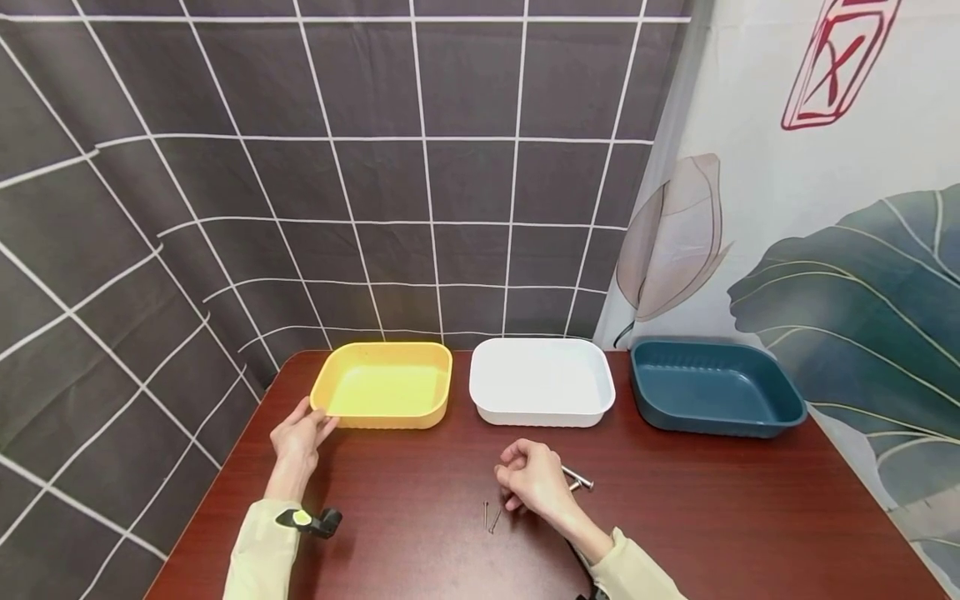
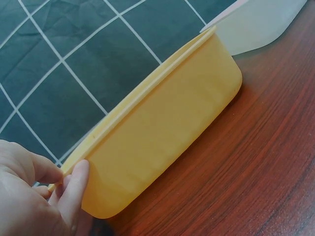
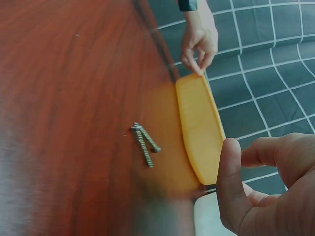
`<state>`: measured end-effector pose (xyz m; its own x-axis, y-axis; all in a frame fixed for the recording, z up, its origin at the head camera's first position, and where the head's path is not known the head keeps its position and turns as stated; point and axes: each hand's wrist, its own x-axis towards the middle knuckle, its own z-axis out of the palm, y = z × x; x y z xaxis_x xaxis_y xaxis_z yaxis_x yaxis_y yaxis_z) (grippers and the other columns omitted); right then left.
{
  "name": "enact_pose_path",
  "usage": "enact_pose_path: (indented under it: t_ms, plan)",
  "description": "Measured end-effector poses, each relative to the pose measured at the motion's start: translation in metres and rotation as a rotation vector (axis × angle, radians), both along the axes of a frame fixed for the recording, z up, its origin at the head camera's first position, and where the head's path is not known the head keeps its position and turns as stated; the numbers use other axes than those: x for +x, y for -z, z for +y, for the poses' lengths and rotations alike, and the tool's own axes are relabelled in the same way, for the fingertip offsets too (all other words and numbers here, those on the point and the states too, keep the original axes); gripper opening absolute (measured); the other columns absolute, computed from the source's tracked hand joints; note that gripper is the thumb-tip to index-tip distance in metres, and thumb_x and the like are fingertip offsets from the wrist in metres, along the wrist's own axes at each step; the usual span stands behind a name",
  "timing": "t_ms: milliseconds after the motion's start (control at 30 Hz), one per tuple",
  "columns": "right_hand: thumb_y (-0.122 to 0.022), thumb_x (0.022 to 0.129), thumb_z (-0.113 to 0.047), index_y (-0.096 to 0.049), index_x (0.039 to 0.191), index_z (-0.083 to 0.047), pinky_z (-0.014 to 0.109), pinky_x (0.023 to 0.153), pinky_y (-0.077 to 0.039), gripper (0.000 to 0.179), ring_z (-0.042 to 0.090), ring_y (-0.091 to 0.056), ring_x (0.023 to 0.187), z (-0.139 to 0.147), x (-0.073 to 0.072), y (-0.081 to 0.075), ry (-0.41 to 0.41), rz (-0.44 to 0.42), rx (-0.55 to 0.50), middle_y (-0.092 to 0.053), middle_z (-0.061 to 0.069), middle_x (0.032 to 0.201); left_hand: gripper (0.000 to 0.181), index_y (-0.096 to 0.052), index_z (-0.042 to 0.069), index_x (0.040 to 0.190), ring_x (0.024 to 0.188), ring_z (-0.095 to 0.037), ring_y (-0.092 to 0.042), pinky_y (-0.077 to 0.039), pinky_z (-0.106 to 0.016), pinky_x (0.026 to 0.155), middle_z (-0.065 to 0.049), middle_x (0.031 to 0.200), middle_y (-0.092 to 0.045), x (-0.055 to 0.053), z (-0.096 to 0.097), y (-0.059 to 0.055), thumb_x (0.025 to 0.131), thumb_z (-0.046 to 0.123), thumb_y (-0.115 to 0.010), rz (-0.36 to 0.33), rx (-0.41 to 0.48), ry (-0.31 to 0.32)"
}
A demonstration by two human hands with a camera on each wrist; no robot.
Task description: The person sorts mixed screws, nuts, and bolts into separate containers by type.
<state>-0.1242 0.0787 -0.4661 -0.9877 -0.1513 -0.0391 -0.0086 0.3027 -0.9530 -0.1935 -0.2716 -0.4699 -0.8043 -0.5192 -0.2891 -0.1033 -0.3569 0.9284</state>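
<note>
My left hand (image 1: 297, 437) grips the near left corner of a yellow tray (image 1: 386, 387); in the left wrist view the thumb and fingers pinch its rim. My right hand (image 1: 536, 479) hovers over the table in front of the white tray (image 1: 542, 379), its fingers loosely bent and nothing visible between them. Two screws (image 3: 142, 145) lie close together on the table, left of that hand in the head view. Larger silver bolts (image 1: 579, 477) lie just beyond its other side, partly hidden by the hand.
A dark blue tray (image 1: 716, 392) stands at the right end of the row of trays. Behind the reddish-brown table (image 1: 405, 517) hangs a dark grid-patterned cloth (image 1: 465, 175), with a leaf-patterned cloth (image 1: 840, 292) on the right.
</note>
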Motion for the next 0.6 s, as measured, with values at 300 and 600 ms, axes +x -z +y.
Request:
enact_pose_path:
  t_ms: [300, 600]
  plan:
    - [-0.066, 0.081, 0.003, -0.060, 0.094, 0.007, 0.034, 0.040, -0.059, 0.015, 0.012, -0.060, 0.042, 0.003, 0.014, 0.012, -0.016, -0.003, 0.034, -0.062, 0.005, 0.063, 0.060, -0.041, 0.002, 0.149, 0.068, -0.009, -0.070, -0.061, -0.025, 0.079, -0.001, 0.089, -0.065, -0.001, -0.001, -0.001, 0.092, -0.011, -0.053, -0.005, -0.001, -0.005]
    - [-0.066, 0.079, 0.001, -0.059, 0.090, 0.003, 0.031, 0.039, -0.058, 0.014, 0.012, -0.060, 0.042, 0.004, 0.025, 0.022, 0.003, -0.022, 0.067, -0.063, 0.004, 0.060, 0.060, -0.042, 0.002, 0.149, 0.069, -0.009, -0.070, -0.061, -0.025, 0.079, -0.002, 0.090, -0.065, -0.001, -0.001, 0.000, 0.092, -0.011, -0.053, -0.007, 0.008, -0.009]
